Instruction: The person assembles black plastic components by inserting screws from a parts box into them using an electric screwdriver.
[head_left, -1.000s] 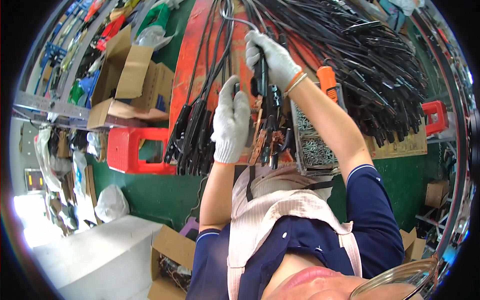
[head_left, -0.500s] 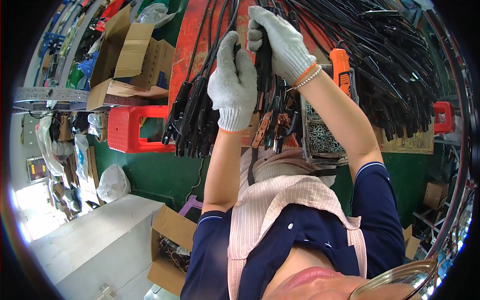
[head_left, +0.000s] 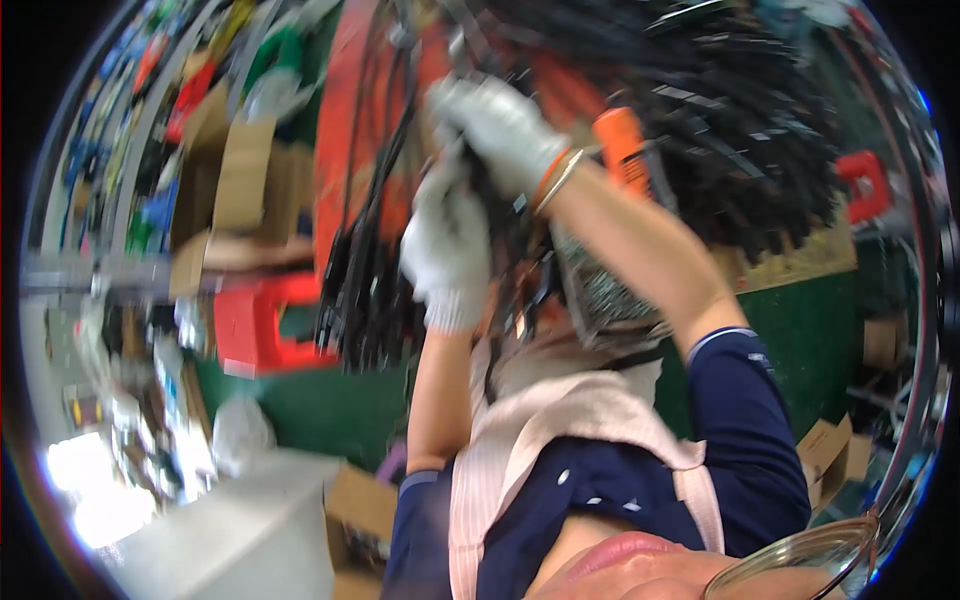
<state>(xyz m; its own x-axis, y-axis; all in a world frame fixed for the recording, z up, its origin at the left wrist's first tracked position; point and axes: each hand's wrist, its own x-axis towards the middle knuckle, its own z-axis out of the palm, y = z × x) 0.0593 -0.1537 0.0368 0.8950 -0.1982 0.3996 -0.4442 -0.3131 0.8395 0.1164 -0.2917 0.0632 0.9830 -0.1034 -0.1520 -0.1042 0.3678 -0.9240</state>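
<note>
Both my hands wear white knit gloves and are close together over the red worktop, blurred by motion. My right hand [head_left: 500, 135] curls its fingers around a dark, slim piece, seemingly a black handle [head_left: 482, 180]. Just below and to its left, my left hand [head_left: 447, 250] has its fingertips closed at the same dark piece; what exactly they grip is hidden. Left of it lies a bundle of black cable-ended handles [head_left: 370, 290]. Beneath the hands, more black pieces and some copper-coloured jaw parts [head_left: 520, 322] lie at the near table edge.
A grey tray of small screws [head_left: 605, 285] stands at the near edge, with an orange power tool [head_left: 622, 150] beyond it. A large heap of black cables and handles [head_left: 730, 130] covers the right side. Left are a red stool [head_left: 245, 330] and an open cardboard box [head_left: 245, 175].
My right hand has come left and nearer me, and my left hand has shifted slightly nearer; they now almost meet. The whole view has moved, and the picture has become blurred.
</note>
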